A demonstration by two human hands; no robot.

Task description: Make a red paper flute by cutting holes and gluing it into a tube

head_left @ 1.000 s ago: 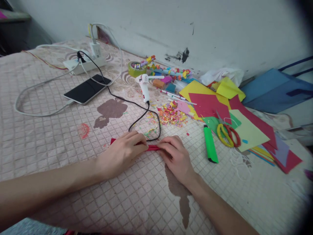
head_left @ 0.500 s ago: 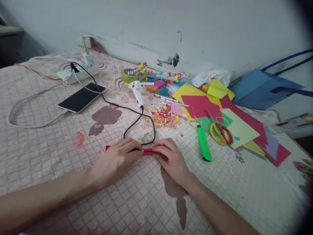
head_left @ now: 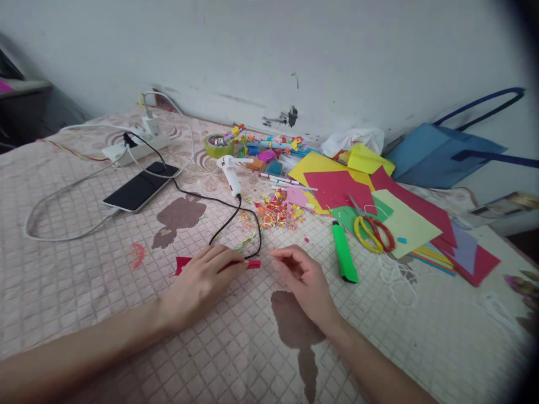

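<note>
A narrow folded strip of red paper [head_left: 254, 264] lies across the patterned cloth, one end showing on each side of my left hand [head_left: 206, 280]. That hand is closed over the strip's middle, thumb and fingers pinching it against the table; its palm hides most of the paper. Just to the right of the strip's end, my right hand [head_left: 305, 280] is apart from it, fingers curved with a small gap to the thumb and nothing between them. Beyond the hands runs the black cord [head_left: 260, 235] of a white glue gun [head_left: 231, 175].
To the right are a green cutter [head_left: 345, 252], scissors [head_left: 368, 233], white string [head_left: 393, 275] and coloured paper sheets [head_left: 337, 191]. Paper scraps [head_left: 278, 210] lie near the glue gun. A phone [head_left: 141, 187] and power strip [head_left: 126, 150] sit at left. A blue bag [head_left: 446, 154] stands back right.
My right hand has let go of the red strip and moved slightly right, baring its end. My left hand stays on the paper. The camera view has tilted up a little.
</note>
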